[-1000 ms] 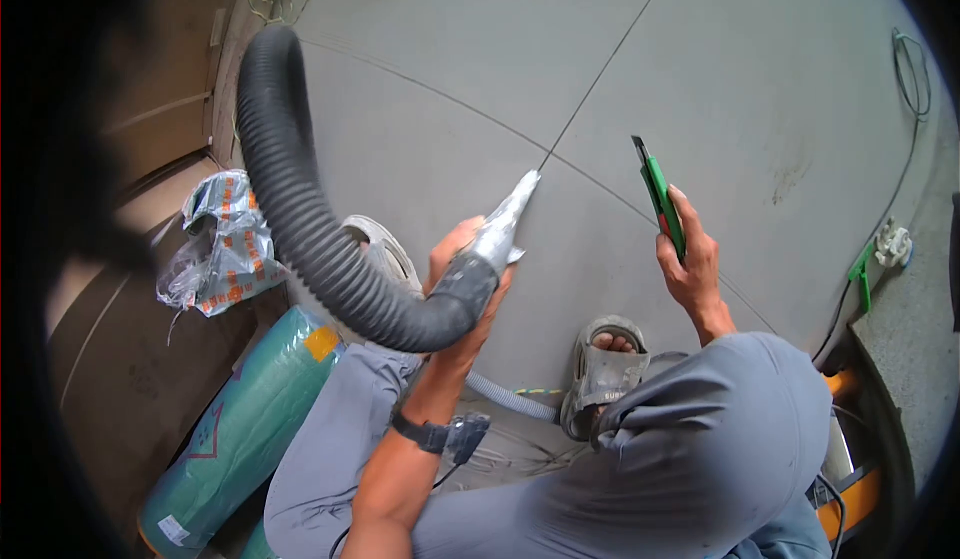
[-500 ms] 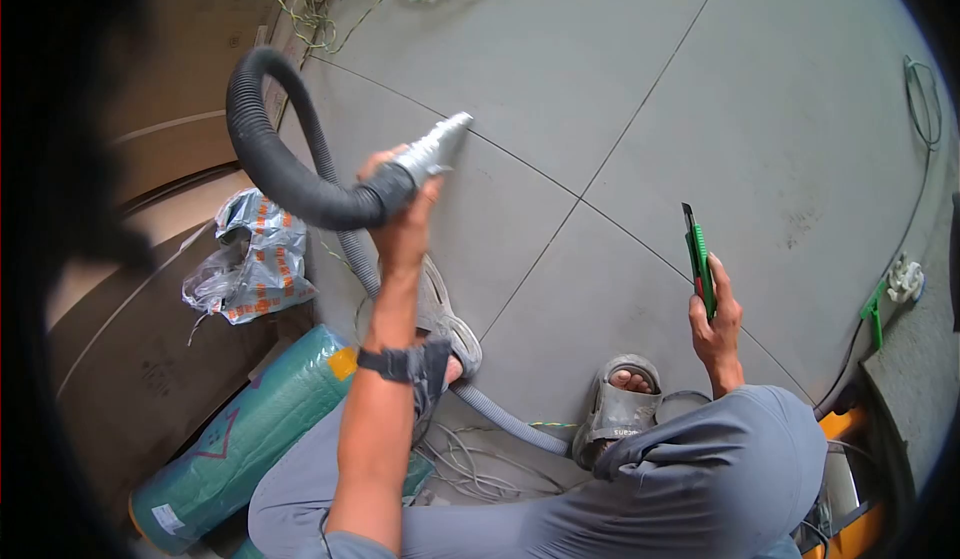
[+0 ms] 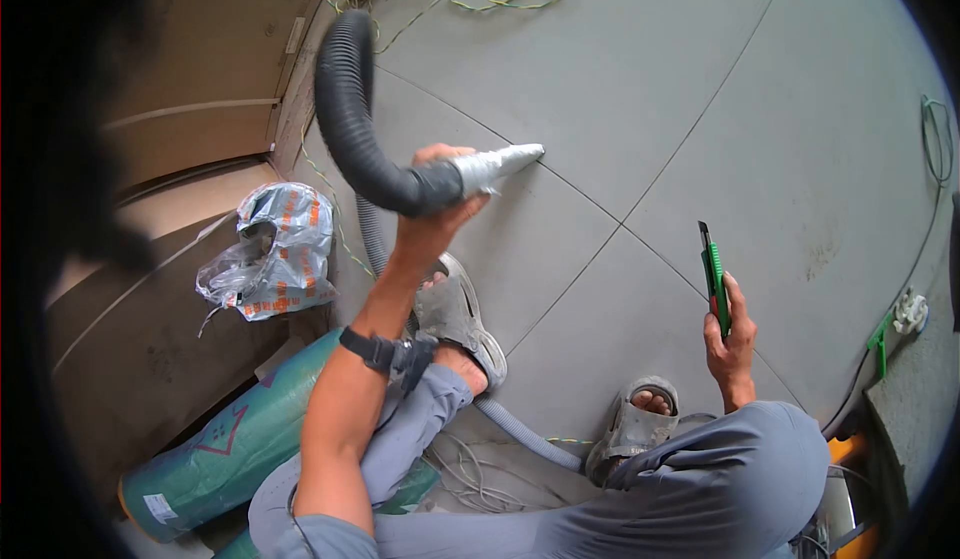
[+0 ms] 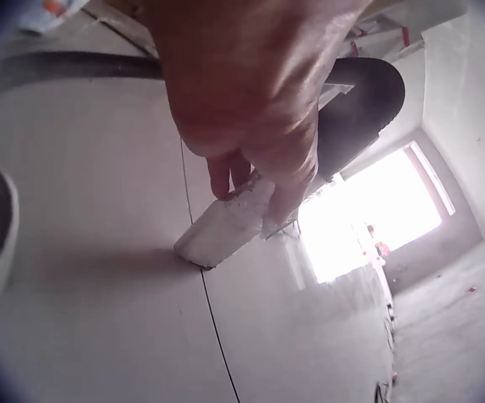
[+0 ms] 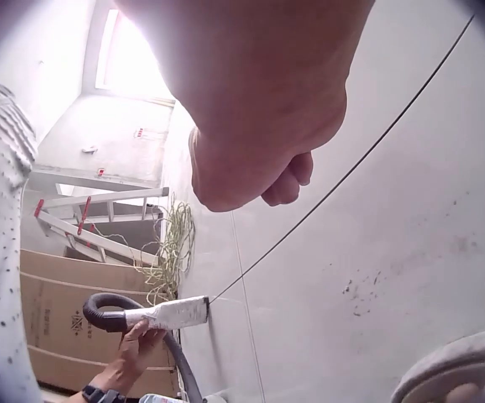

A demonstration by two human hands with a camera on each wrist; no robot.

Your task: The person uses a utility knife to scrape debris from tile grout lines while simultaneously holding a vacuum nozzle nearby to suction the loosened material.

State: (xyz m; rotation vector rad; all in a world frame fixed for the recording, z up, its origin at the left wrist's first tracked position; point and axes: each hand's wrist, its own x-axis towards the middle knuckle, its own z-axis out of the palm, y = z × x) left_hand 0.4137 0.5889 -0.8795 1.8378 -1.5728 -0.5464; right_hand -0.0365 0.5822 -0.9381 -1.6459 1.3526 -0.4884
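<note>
Hose nozzle (image 3: pixel 495 167): gripped in left hand (image 3: pixel 432 227), shifts back toward the joint crossing (image 3: pixel 622 224), apparently retracing one seam (image 3: pixel 582 192).
Snap-off knife (image 3: pixel 715 277): right hand (image 3: pixel 732 347) grips it.

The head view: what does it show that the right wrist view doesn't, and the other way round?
Only the head view shows the green cutter in the right hand and a small white item near the right edge.

Only the right wrist view shows a ladder with red parts and a bright window.

Both show the right hand, the left hand holding a silver-wrapped nozzle on a black hose, yellow-green wires and the grey floor with dark lines.
</note>
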